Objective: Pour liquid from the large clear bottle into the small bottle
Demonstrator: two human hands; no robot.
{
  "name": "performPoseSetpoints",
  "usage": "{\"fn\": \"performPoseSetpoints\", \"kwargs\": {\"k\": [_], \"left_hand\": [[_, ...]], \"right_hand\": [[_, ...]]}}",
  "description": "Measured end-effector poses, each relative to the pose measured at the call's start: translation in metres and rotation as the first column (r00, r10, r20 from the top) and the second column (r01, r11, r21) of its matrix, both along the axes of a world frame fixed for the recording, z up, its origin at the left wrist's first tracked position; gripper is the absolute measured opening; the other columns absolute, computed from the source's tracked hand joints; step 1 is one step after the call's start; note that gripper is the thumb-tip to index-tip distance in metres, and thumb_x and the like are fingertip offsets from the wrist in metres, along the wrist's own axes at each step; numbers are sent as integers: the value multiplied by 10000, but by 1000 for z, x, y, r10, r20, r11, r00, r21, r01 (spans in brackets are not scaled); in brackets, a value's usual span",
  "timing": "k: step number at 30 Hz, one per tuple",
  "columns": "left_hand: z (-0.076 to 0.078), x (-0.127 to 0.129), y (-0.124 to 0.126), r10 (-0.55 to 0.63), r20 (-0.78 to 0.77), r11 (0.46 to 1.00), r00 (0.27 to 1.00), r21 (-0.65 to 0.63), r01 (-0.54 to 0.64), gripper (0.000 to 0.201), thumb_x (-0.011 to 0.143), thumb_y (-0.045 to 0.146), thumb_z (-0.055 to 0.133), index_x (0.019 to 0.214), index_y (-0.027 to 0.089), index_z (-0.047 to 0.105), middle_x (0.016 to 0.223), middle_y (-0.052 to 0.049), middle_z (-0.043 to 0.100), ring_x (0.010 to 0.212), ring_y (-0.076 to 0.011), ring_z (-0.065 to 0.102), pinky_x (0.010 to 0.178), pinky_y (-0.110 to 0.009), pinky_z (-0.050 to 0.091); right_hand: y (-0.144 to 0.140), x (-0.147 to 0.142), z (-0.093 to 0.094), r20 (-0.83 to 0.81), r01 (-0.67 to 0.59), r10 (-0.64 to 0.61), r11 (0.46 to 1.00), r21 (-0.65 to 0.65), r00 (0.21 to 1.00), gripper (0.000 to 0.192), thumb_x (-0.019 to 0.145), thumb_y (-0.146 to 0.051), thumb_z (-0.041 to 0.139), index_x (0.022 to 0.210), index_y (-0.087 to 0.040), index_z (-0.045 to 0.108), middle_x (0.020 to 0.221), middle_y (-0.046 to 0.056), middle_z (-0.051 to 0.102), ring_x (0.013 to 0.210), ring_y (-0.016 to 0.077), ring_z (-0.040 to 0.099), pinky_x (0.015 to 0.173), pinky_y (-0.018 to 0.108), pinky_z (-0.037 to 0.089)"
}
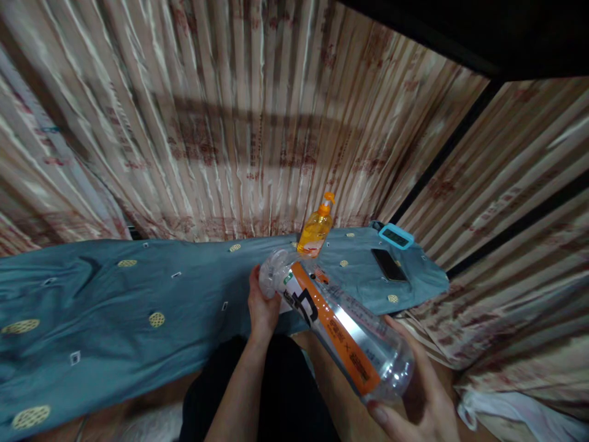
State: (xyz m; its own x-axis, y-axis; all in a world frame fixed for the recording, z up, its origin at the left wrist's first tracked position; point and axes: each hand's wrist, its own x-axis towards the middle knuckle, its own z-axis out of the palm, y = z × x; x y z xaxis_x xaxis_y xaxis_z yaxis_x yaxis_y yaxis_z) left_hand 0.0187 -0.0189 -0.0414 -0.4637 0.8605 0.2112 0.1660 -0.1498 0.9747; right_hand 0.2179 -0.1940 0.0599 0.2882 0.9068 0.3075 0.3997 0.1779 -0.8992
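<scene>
Person holds large clear plastic bottle (335, 325) with orange label, lying slanted above lap. Left hand (263, 305) curled around far end; right hand (421, 399) cups near end from below, fingers wrapped. Behind bottle on blue cloth (115, 307): orange pump dispenser (316, 228) upright, dark phone (389, 265), teal-framed clock (396, 236). Striped curtain (230, 123) behind.

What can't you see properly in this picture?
- Bottle: its base end is covered by the left hand in the head view, and the label print is too blurred to read.
- Right hand: partly cut off by the bottom edge.
- Dark flat thing on the blue cloth: too small to say what it is.
- Blue-framed device: its display is too small to read.
- Orange pump bottle: label unreadable.
</scene>
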Motion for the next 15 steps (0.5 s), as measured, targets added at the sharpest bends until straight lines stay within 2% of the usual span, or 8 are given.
{"fn": "performPoseSetpoints", "kwargs": {"k": [5, 11, 15], "left_hand": [[1, 0, 0, -8, 31, 1000, 999, -21, 8, 793, 668, 131, 679, 1436, 177, 485, 1307, -135, 724, 1151, -307, 737, 1040, -429, 578], [-2, -1, 0, -7, 32, 1000, 999, -10, 7, 813, 666, 124, 699, 1445, 202, 482, 1343, -122, 715, 1224, -308, 710, 1095, -431, 548], [-2, -1, 1, -22, 47, 1000, 999, 12, 21, 805, 661, 143, 718, 1430, 204, 490, 1339, -119, 714, 1202, -299, 718, 1070, -412, 564]], "right_hand": [[0, 0, 0, 19, 4, -4, 1000, -1, 1000, 790, 840, -688, 745, 1482, -298, 499, 1414, 32, 727, 1233, 229, 742, 967, 256, 630], [0, 2, -2, 56, -24, 22, 999, 25, 998, 726, 875, -622, 743, 1502, -361, 488, 1414, -10, 724, 1234, 219, 740, 964, 253, 630], [0, 2, -1, 80, -3, 2, 1000, 8, 997, 746, 881, -636, 720, 1502, -297, 487, 1428, 49, 710, 1217, 253, 749, 966, 287, 635]]}}
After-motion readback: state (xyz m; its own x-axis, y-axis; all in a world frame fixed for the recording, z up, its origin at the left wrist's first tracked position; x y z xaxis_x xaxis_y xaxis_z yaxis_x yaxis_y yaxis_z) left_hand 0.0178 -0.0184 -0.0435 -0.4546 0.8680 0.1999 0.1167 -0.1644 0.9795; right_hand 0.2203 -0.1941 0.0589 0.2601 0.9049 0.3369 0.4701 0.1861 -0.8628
